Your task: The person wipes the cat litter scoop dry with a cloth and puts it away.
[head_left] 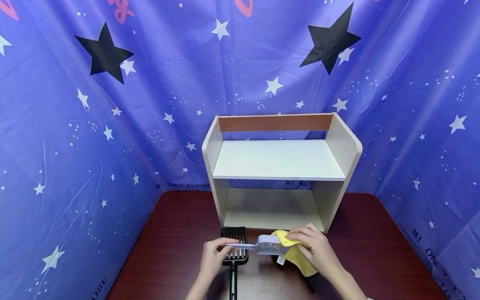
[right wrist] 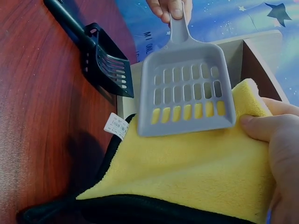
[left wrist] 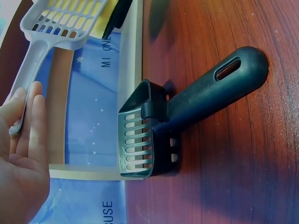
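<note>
My left hand [head_left: 214,255] pinches the handle end of a light grey slotted litter scoop [right wrist: 182,55] between thumb and fingers, holding it above the table. A yellow cloth [right wrist: 187,163] with dark edging and a white tag [right wrist: 116,126] is in my right hand [head_left: 316,248], gripped between thumb and fingers at one corner. The cloth lies behind and under the scoop's front end, showing yellow through the lowest slots in the right wrist view. Below my left hand, a black slotted litter scoop [left wrist: 201,95] rests on the table with its handle toward me.
A small two-tier shelf unit [head_left: 279,160] with pale wooden sides stands on the dark red-brown table [head_left: 176,237], just beyond both hands. Blue star-patterned fabric [head_left: 168,96] hangs behind the table and on both sides.
</note>
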The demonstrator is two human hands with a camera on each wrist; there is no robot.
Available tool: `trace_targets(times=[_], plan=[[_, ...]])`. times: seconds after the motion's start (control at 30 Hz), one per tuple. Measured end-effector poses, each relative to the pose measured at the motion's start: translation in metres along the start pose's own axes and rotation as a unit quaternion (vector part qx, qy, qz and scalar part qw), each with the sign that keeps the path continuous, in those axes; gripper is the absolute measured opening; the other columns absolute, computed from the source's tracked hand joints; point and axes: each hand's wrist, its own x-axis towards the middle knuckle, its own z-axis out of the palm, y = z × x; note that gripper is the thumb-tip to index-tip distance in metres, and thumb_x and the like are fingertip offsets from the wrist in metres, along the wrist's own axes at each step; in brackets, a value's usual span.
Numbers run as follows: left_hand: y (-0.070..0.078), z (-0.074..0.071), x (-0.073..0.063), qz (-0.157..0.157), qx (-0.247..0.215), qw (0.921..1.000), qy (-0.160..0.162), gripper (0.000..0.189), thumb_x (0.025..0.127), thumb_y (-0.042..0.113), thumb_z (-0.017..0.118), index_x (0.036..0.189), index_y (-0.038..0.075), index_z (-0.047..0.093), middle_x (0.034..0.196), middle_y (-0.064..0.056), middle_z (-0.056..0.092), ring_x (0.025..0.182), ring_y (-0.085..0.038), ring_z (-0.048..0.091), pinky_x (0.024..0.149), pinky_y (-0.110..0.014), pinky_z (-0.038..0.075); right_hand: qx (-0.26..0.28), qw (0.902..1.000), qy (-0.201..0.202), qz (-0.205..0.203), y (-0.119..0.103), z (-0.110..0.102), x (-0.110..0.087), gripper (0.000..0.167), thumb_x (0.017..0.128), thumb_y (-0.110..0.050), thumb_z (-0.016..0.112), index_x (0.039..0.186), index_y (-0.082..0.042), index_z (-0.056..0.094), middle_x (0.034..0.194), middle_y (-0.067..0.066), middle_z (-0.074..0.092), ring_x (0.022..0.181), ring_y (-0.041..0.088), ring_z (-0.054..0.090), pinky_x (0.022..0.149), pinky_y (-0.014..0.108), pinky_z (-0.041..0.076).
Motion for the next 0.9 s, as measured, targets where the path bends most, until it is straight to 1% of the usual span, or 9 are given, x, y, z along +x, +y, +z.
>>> trace_targets(times=[0.13,0.17,0.3,0.4,0.47,0.63,0.77,0.83,0.9], plan=[[0.0,-0.001,-0.001,0.012,-0.007,0.9999,0.004,0.009,0.083,-0.005,0.072,0.09,-0.004,0.077,0.083,-0.02,0.076,0.063,0.002,0.069,0.06,-0.028,0.062,0.023,0.9993,0.009,0.03,0.002,0.0,-0.004,0.042,0.07,0.008,0.076,0.101,-0.021,0.076,0.101,-0.004,0.075,0.091,0.005,0.055,0.077,0.012,0.044],[-0.004,-0.002,0.0,0.014,-0.011,0.9998,0.003,0.009,0.083,-0.004,0.072,0.09,-0.003,0.077,0.083,-0.02,0.076,0.063,0.002,0.069,0.059,-0.027,0.062,0.031,0.9987,0.011,0.038,0.002,0.0,-0.004,0.043,0.071,0.009,0.076,0.101,-0.022,0.076,0.101,-0.004,0.075,0.091,0.005,0.055,0.078,0.012,0.044],[-0.004,-0.003,0.0,0.011,-0.007,0.9999,0.008,0.01,0.082,-0.004,0.073,0.09,0.0,0.078,0.082,-0.017,0.076,0.062,0.003,0.068,0.058,-0.028,0.062,0.068,0.9944,0.012,0.079,0.0,-0.001,-0.005,0.045,0.073,0.013,0.075,0.104,-0.021,0.075,0.101,-0.002,0.075,0.094,0.003,0.059,0.083,0.006,0.045],[-0.004,-0.002,0.001,0.002,-0.002,0.9999,0.014,0.01,0.082,-0.004,0.073,0.089,0.001,0.078,0.08,-0.016,0.077,0.061,0.003,0.066,0.057,-0.025,0.061,0.099,0.9902,0.008,0.099,-0.001,0.0,-0.006,0.044,0.075,0.013,0.075,0.107,-0.018,0.074,0.102,0.0,0.074,0.097,0.002,0.064,0.086,0.004,0.046],[-0.003,-0.002,0.002,-0.005,0.001,0.9998,0.02,0.011,0.082,-0.005,0.072,0.089,0.002,0.079,0.08,-0.015,0.077,0.06,0.004,0.066,0.057,-0.022,0.06,0.124,0.9865,0.003,0.106,-0.001,0.0,-0.007,0.043,0.076,0.013,0.075,0.108,-0.016,0.073,0.104,0.002,0.073,0.099,0.003,0.066,0.086,0.004,0.048],[0.0,0.001,0.002,-0.016,0.023,0.9984,0.049,0.014,0.079,-0.011,0.072,0.086,0.0,0.078,0.078,-0.017,0.076,0.059,0.004,0.066,0.053,-0.016,0.057,0.179,0.9789,-0.012,0.098,-0.002,0.002,-0.008,0.044,0.075,0.013,0.077,0.113,-0.008,0.071,0.11,0.012,0.071,0.103,0.005,0.066,0.079,0.008,0.054],[0.0,0.002,0.002,-0.014,0.043,0.9969,0.065,0.015,0.078,-0.012,0.071,0.085,0.0,0.078,0.076,-0.017,0.076,0.057,0.005,0.064,0.048,-0.013,0.052,0.167,0.9802,-0.027,0.103,-0.002,0.001,-0.01,0.046,0.076,0.011,0.078,0.117,-0.008,0.071,0.112,0.014,0.073,0.105,-0.002,0.065,0.078,0.007,0.053],[0.0,0.0,0.001,-0.008,0.041,0.9973,0.061,0.015,0.079,-0.01,0.072,0.085,0.002,0.078,0.076,-0.015,0.076,0.057,0.006,0.064,0.047,-0.013,0.051,0.144,0.9826,-0.028,0.114,-0.001,0.0,-0.012,0.045,0.076,0.009,0.078,0.116,-0.01,0.072,0.108,0.012,0.075,0.101,-0.005,0.064,0.077,0.005,0.052],[-0.001,-0.002,0.001,0.001,0.029,0.9983,0.05,0.013,0.08,-0.007,0.073,0.087,0.003,0.079,0.077,-0.013,0.077,0.059,0.006,0.065,0.049,-0.015,0.054,0.12,0.9841,-0.028,0.128,0.0,-0.002,-0.014,0.043,0.076,0.007,0.079,0.114,-0.012,0.073,0.103,0.009,0.077,0.096,-0.007,0.064,0.075,0.004,0.051]])
